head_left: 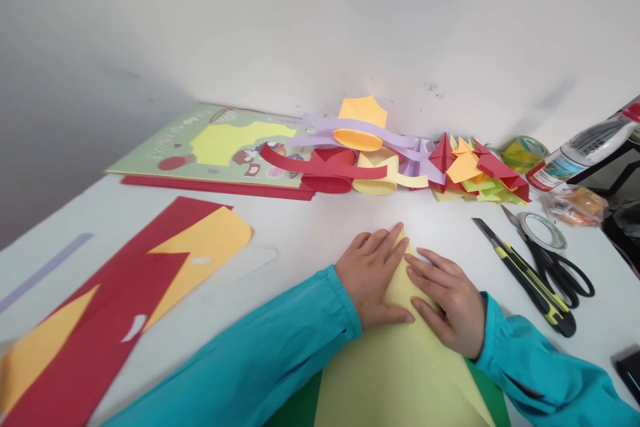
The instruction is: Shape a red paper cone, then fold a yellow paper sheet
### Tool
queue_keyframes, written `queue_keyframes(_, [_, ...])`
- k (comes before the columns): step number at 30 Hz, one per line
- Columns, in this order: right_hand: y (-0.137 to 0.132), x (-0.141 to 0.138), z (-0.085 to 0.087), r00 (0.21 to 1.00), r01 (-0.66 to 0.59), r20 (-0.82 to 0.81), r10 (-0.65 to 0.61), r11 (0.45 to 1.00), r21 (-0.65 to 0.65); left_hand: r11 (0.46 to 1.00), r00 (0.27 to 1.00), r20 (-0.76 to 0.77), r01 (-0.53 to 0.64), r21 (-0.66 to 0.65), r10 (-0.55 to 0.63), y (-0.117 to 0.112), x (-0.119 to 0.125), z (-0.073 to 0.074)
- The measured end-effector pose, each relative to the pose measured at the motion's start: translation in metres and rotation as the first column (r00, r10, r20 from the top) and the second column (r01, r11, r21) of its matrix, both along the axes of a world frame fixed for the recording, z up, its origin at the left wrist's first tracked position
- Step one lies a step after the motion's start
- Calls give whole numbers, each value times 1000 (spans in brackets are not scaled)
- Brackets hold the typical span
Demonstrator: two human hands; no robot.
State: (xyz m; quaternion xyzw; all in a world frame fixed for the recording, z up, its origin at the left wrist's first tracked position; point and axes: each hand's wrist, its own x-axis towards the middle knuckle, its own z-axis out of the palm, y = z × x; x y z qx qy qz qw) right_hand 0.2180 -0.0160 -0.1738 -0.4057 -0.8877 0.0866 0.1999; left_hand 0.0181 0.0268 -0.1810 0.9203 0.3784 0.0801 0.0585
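Note:
A pale yellow paper sheet (400,367) lies on the white table (300,240) in front of me, folded to a point at its far end. My left hand (373,278) lies flat on the left side of that point, fingers stretched out and pressing the fold. My right hand (447,303) rests flat on the right side, fingers extended toward the left hand. Both wrists wear teal sleeves. A green sheet (487,393) shows beneath the yellow one.
Red and orange paper offcuts (125,293) lie at the left. A green craft book (215,147) and several folded paper shapes (400,160) line the wall. A utility knife (525,277), black scissors (555,263), tape rolls (543,230) and a bottle (580,153) sit at the right.

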Motion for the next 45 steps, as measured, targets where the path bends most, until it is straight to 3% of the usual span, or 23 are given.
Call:
queue_keyframes(28, [0,-1,-1,1000,-1,-14,1,1000,4,1000,1000,-2,20,15,-20,3,0,3])
queue_keyframes(45, [0,0,-1,1000,-3,-20,3,1000,2,999,999,51,-7,48,4,6,-1,-5])
